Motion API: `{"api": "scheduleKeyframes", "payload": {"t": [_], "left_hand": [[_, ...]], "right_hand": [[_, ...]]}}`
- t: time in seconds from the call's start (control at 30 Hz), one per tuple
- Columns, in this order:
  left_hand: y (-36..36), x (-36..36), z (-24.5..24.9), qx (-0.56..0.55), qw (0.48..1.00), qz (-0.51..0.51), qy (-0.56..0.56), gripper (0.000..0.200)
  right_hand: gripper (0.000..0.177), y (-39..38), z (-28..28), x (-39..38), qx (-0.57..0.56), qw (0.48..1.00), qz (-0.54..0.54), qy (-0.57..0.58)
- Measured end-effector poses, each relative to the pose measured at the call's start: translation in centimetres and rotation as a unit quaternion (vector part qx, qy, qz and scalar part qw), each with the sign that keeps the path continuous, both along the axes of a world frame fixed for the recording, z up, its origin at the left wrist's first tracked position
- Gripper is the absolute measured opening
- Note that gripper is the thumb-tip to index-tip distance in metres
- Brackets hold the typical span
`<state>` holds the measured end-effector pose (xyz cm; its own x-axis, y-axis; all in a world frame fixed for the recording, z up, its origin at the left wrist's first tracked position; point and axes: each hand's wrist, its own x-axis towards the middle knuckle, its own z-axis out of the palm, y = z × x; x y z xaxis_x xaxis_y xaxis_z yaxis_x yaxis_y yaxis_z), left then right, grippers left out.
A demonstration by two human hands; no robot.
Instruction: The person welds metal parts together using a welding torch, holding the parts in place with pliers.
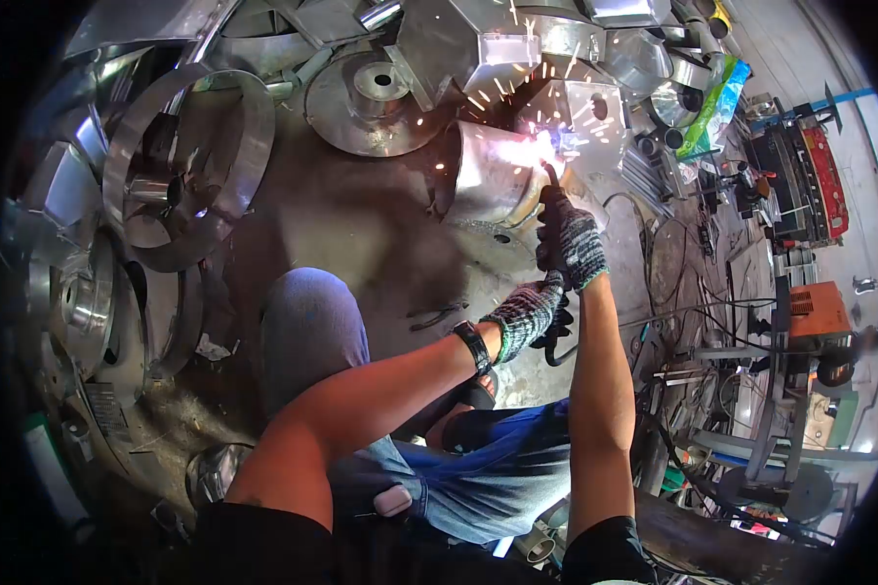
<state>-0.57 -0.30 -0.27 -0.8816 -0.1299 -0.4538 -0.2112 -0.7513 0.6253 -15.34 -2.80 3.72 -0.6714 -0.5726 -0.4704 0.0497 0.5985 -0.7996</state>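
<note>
Both my hands wear grey knitted work gloves with dark palms. My right hand [579, 246] is closed around the handle of a welding torch [552, 177]. Just below it, my left hand [525, 310], with a black watch at its wrist, is closed on the torch's lower end, where a dark cable curves away. At the torch tip burns a bright arc, throwing sparks up and to the left. It meets the right end of a shiny metal cylinder [488, 180] lying on its side on the floor. Glare hides the exact contact spot.
Left of my knee stands a large metal ring [117, 175]. A round flanged disc [346, 112] lies beyond the cylinder among piled sheet-metal parts. Cables trail along the right, near an orange machine [816, 310] and a red-fronted cabinet [821, 185]. A green-blue bag [712, 112] sits at upper right.
</note>
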Motion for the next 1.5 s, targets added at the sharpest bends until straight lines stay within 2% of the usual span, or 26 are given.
{"api": "scheduleKeyframes", "payload": {"t": [0.03,0.13,0.2,0.27,0.43,0.5,0.63,0.7,0.8,0.83,0.97,1.03,1.07,1.13,1.33,1.5], "left_hand": [[0.0,0.1,0.0,0.0,1.0,0.008,0.009,0.053],[0.2,0.1,0.3,0.001,0.999,0.028,0.017,0.054],[0.1,0.1,0.5,-0.001,1.0,0.017,0.004,0.055],[0.1,0.2,0.6,-0.005,1.0,0.006,-0.009,0.055],[0.2,0.3,0.8,0.017,1.0,0.013,-0.015,0.055],[0.3,0.1,0.6,0.017,1.0,0.013,-0.013,0.055],[0.4,0.0,0.4,0.014,1.0,0.013,-0.015,0.056],[0.3,0.1,0.6,0.02,1.0,0.01,-0.017,0.056],[0.2,0.3,0.9,0.004,1.0,0.006,-0.016,0.057],[0.2,0.2,0.6,0.0,1.0,0.003,-0.005,0.057],[0.5,0.2,0.2,0.001,1.0,0.008,0.014,0.059],[0.3,0.3,0.4,0.0,1.0,0.007,0.011,0.059],[0.3,0.4,0.6,0.0,1.0,0.006,0.008,0.059],[0.4,0.5,0.7,0.011,1.0,0.01,0.005,0.059],[0.4,0.6,0.7,0.017,1.0,0.011,0.009,0.057],[0.4,0.5,0.7,0.002,1.0,0.013,0.015,0.057]], "right_hand": [[0.039,-0.1,0.8,0.5,-0.035,0.993,-0.077,-0.084],[0.041,0.2,1.0,0.6,-0.072,0.992,-0.059,-0.08],[0.042,0.3,1.1,0.7,-0.055,0.995,-0.06,-0.065],[0.042,0.5,0.6,0.5,-0.005,0.998,0.05,0.04],[0.055,0.0,2.1,1.6,0.007,0.994,0.082,0.069],[0.055,-0.2,1.7,1.3,0.02,0.998,-0.03,-0.051],[0.054,-0.5,2.5,2.1,0.026,0.998,-0.04,-0.037],[0.043,-0.5,2.6,2.2,0.001,0.996,-0.055,-0.064],[0.035,-0.2,2.1,1.8,0.018,0.998,-0.035,-0.039],[0.055,0.1,1.6,1.7,-0.01,1.0,-0.011,-0.02],[0.055,0.0,1.8,1.8,-0.027,0.997,-0.039,-0.059],[0.056,0.3,1.9,2.0,-0.02,0.999,0.027,0.029],[0.056,0.1,1.9,1.9,-0.02,0.999,0.028,0.029],[0.038,-0.3,1.9,1.7,0.011,0.991,-0.088,-0.096],[0.054,-0.7,2.6,2.3,0.039,0.995,-0.079,-0.052],[0.053,-0.5,2.3,2.1,0.031,0.995,-0.077,-0.05]]}}
